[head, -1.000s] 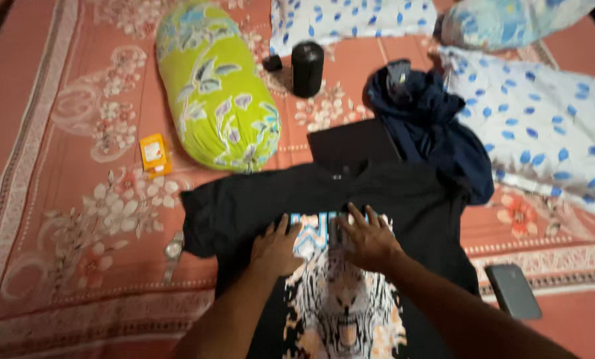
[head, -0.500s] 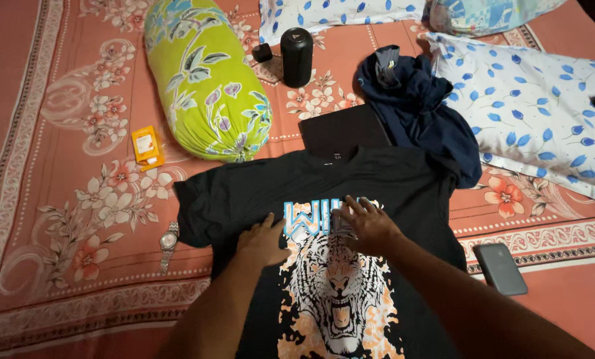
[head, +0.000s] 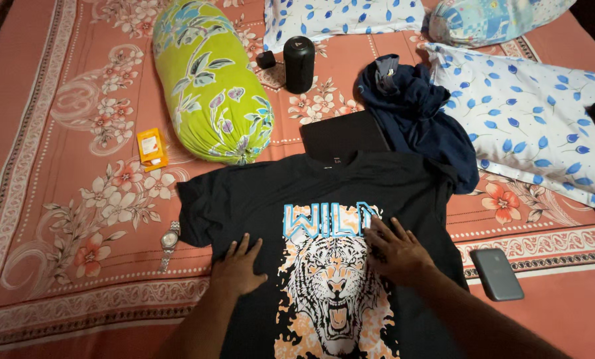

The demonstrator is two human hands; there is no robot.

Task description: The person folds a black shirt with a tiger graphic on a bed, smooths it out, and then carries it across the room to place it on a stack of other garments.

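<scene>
Left hand [head: 236, 269]: flat on black T-shirt [head: 257, 193], fingers spread, gripping nothing.
Right hand [head: 396, 251]: likewise flat, at tiger print's [head: 330, 292] 2 o'clock.

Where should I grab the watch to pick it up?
Probably by the round case of the watch, grip coming straight down from above, pinching its two bare sides. The watch lies flat on the bedsheet with its band running lengthwise, just left of the T-shirt sleeve, apart from it. The left hand is nearest; both hands press flat on the shirt.
</scene>
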